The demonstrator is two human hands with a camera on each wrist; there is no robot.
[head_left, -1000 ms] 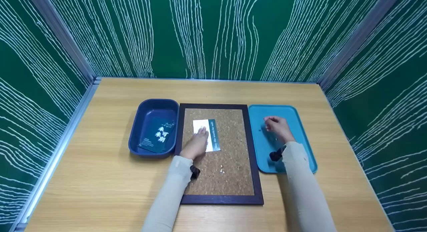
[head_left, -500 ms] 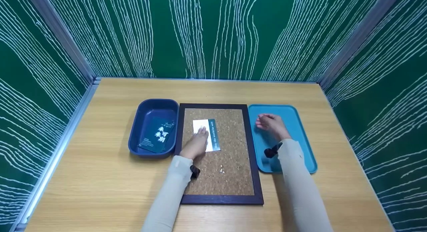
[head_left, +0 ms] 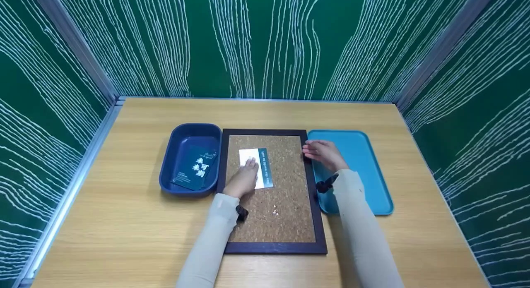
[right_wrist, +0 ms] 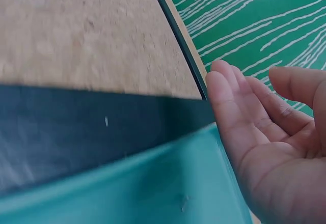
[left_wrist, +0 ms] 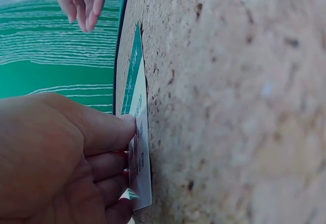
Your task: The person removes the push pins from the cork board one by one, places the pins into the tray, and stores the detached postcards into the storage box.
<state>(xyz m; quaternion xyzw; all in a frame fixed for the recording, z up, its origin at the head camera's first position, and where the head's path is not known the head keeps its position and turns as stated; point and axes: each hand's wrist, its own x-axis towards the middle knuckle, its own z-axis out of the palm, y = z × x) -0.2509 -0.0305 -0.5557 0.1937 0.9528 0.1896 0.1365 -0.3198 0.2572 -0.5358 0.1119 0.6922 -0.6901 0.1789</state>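
My left hand (head_left: pixel 243 178) presses its fingertips on a white and green printed card (head_left: pixel 267 168), which lies on the upper left of a dark-framed cork board (head_left: pixel 287 188). In the left wrist view the thumb (left_wrist: pixel 109 130) and fingers rest along the card's face, hiding part of its print. Over the board's right frame edge, beside the turquoise tray (head_left: pixel 364 172), my right hand (head_left: pixel 326 154) hovers. Its fingers (right_wrist: pixel 226 99) are nearly straight in the right wrist view, the thumb stands apart from them, and nothing shows between.
A navy bin (head_left: pixel 165 168) left of the board holds dark green printed cards (head_left: pixel 194 168). Tiny shiny bits (head_left: pixel 275 210) are on the lower cork. One small clear piece (right_wrist: pixel 185 202) is in the tray. Green patterned walls (head_left: pixel 256 44) enclose the wooden table (head_left: pixel 124 222).
My right hand has moved left from above the tray to the board's right edge, its fingers straighter now. My left hand and the card have stayed in place.
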